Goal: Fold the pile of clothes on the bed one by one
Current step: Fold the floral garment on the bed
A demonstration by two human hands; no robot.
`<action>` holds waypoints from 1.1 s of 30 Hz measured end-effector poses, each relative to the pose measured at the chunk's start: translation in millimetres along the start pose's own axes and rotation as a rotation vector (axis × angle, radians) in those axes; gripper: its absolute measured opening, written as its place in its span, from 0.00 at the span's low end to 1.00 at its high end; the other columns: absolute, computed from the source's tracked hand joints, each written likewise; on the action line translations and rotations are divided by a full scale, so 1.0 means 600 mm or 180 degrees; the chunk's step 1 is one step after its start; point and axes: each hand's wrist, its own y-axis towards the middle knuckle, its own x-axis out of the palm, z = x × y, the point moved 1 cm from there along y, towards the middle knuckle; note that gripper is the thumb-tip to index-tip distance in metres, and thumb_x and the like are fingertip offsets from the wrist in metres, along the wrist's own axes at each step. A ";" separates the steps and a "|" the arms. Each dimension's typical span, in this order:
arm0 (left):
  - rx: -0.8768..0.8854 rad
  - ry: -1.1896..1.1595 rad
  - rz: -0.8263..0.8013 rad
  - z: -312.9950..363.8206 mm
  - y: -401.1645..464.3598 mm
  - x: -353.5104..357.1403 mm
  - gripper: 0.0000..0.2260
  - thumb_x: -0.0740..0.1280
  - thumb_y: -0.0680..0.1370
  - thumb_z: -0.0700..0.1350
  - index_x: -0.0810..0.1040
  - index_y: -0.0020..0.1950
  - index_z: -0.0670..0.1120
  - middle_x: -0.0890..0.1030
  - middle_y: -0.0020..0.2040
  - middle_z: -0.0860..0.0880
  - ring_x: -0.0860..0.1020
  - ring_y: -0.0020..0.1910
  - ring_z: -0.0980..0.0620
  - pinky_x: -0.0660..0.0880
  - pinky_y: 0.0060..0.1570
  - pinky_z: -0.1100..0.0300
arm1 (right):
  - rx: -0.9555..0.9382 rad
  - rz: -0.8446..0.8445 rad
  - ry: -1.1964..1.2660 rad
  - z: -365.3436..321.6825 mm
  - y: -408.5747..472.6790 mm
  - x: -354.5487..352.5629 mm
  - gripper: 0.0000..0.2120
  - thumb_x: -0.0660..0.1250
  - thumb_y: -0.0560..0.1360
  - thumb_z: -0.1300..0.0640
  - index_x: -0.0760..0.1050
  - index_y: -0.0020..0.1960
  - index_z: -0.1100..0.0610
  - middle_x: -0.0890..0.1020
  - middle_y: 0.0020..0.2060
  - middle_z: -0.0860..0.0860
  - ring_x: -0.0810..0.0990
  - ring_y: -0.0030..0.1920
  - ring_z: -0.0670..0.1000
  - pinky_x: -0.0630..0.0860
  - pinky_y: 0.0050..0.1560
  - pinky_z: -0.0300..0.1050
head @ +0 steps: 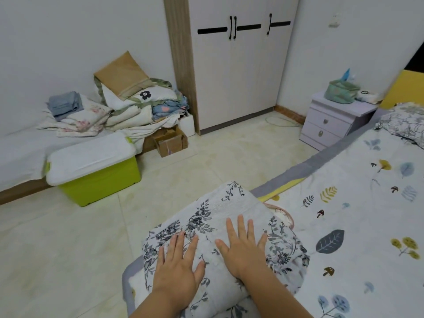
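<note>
A folded white cloth with a dark grey flower print [213,210] lies in a thick bundle at the near left corner of the bed [358,226]. My left hand [179,265] presses flat on its near left part, fingers straight and spread. Beside it, my right hand [244,249] lies flat on the middle of the bundle, fingers also straight. A pinkish garment edge [288,213] peeks out from under the bundle's right side. No other loose clothes show on the bed's leaf-print sheet.
A green bin with a white lid [91,166] stands on the tiled floor at left, by a low platform stacked with folded bedding [128,106]. A cardboard box [171,141], white wardrobe [238,60] and lilac nightstand [332,120] stand beyond. A pillow [403,125] lies at the bed's head.
</note>
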 end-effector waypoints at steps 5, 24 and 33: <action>-0.0181 -0.0059 -0.0349 -0.014 -0.011 0.005 0.43 0.25 0.58 0.66 0.31 0.73 0.55 0.34 0.76 0.49 0.33 0.74 0.50 0.35 0.72 0.48 | -0.0099 -0.0005 -0.0173 -0.023 0.004 0.007 0.31 0.40 0.78 0.35 0.32 0.75 0.46 0.30 0.73 0.48 0.28 0.73 0.54 0.29 0.68 0.64; 0.0205 0.0058 -0.0029 0.048 0.063 -0.032 0.27 0.44 0.81 0.60 0.41 0.77 0.54 0.36 0.77 0.48 0.36 0.75 0.43 0.37 0.72 0.44 | 0.1828 0.0757 0.2327 0.103 -0.053 -0.032 0.35 0.62 0.76 0.49 0.48 0.77 0.46 0.55 0.70 0.62 0.61 0.67 0.67 0.63 0.66 0.57; 0.0319 0.0084 0.0347 0.069 0.065 -0.016 0.37 0.26 0.69 0.68 0.35 0.75 0.55 0.31 0.74 0.50 0.30 0.73 0.50 0.31 0.70 0.45 | 0.0679 0.2237 0.1852 0.107 -0.022 -0.049 0.22 0.62 0.76 0.63 0.65 0.69 0.56 0.67 0.60 0.53 0.68 0.61 0.57 0.69 0.61 0.52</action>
